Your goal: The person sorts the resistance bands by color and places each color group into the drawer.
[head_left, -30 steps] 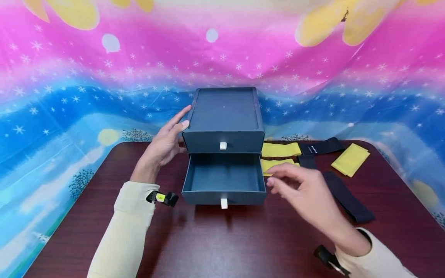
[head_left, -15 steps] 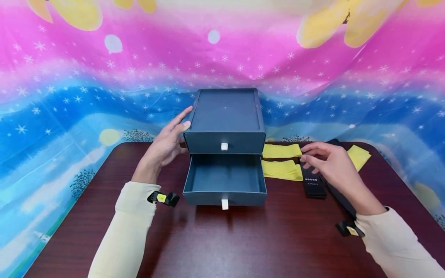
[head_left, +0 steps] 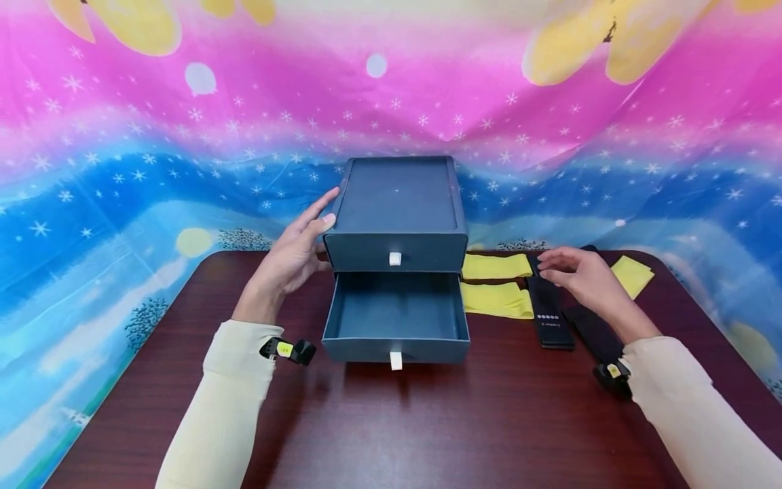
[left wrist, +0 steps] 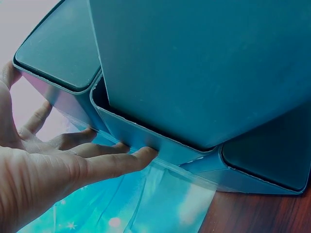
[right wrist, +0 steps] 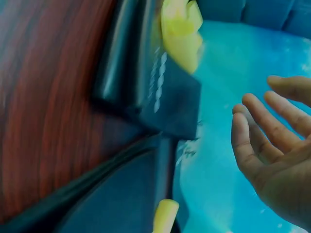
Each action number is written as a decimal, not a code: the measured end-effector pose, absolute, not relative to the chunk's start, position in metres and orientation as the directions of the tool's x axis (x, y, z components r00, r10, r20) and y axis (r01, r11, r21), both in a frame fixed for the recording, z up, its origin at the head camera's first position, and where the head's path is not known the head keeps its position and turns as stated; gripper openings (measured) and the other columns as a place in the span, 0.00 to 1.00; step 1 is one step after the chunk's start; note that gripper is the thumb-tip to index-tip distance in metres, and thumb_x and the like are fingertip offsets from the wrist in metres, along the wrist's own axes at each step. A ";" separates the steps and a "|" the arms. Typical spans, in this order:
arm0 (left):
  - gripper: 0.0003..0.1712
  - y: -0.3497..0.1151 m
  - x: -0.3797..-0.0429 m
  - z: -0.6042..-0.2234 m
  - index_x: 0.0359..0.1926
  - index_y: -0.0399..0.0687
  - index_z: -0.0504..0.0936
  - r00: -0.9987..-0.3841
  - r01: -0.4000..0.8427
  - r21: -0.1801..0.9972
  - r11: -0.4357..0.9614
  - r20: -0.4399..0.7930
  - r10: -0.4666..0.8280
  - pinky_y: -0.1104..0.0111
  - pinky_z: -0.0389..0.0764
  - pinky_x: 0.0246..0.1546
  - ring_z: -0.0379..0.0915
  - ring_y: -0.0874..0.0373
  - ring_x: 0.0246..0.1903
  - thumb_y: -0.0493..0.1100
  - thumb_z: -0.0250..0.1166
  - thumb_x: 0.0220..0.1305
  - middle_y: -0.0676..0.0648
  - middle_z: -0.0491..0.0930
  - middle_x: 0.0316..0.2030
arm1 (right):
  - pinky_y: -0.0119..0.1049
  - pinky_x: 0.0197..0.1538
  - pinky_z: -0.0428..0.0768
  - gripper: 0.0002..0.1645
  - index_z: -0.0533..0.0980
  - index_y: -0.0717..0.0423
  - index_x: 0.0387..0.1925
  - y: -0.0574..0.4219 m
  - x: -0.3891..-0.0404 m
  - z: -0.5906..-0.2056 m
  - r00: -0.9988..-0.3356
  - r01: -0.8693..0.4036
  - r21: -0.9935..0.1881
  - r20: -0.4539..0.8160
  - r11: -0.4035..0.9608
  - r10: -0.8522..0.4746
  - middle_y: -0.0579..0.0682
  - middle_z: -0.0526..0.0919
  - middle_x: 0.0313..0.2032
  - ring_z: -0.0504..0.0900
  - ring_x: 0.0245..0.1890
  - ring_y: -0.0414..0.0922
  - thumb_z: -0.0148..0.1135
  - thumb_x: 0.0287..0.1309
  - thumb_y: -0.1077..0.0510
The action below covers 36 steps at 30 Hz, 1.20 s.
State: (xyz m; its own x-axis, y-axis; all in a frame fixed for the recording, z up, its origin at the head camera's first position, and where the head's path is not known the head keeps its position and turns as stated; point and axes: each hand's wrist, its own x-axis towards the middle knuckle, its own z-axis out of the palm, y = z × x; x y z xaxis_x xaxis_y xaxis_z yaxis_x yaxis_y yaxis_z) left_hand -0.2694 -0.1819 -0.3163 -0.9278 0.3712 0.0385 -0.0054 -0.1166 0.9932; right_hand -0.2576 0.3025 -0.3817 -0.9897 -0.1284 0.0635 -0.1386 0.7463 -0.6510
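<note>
My left hand point(head_left: 292, 258) rests against the left side of a dark blue-grey drawer unit point(head_left: 397, 193), fingers extended along its wall. An empty drawer point(head_left: 366, 349) is pulled out below the closed top one point(head_left: 360, 252). In the left wrist view my fingertips touch the side, and a further closed drawer front point(left wrist: 272, 150) shows lower down. My right hand point(head_left: 589, 282), fingers loosely bent and holding nothing, hovers over the far end of a folded black flat band point(head_left: 550, 305) with white dots and lettering. Two yellow folded bands point(head_left: 497, 266) lie between it and the unit.
Another dark band point(head_left: 592, 333) lies under the right wrist. A folded yellow piece point(head_left: 632, 274) sits behind the right hand near the table's back edge. The reddish-brown table point(head_left: 391, 435) ends at a printed cloth backdrop point(head_left: 391, 102).
My right hand has moved right and back from the yellow bands beside the drawer. The lettered black band now points toward the table's front. My left hand stays on the unit.
</note>
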 end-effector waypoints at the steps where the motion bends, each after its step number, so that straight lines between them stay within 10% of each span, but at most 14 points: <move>1: 0.34 -0.182 -0.269 -0.316 0.81 0.80 0.55 -0.928 -0.005 0.993 -0.117 0.040 0.372 0.25 0.59 0.67 0.66 0.28 0.69 0.54 0.53 0.81 0.44 0.54 0.80 | 0.60 0.59 0.80 0.21 0.76 0.62 0.64 0.304 -0.260 -0.384 -0.989 -0.139 -0.646 0.053 0.751 -0.138 0.66 0.83 0.58 0.80 0.59 0.60 0.59 0.77 0.57; 36: 0.33 -0.182 -0.271 -0.317 0.81 0.80 0.56 -0.928 -0.006 0.992 -0.127 0.042 0.370 0.25 0.61 0.66 0.66 0.27 0.69 0.54 0.53 0.81 0.43 0.55 0.80 | 0.62 0.57 0.81 0.25 0.77 0.59 0.67 0.323 -0.283 -0.395 -0.959 -0.179 -0.563 -0.085 0.807 -0.271 0.71 0.75 0.65 0.72 0.64 0.71 0.60 0.72 0.66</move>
State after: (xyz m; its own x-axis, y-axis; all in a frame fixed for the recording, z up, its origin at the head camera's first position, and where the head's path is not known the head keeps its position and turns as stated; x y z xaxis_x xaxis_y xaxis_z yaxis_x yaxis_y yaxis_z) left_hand -0.2706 -0.1821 -0.3173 -0.9280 0.3703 0.0418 -0.0061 -0.1272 0.9919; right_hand -0.2828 0.3226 -0.3950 -0.9586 -0.2715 -0.0854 -0.1785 0.8072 -0.5626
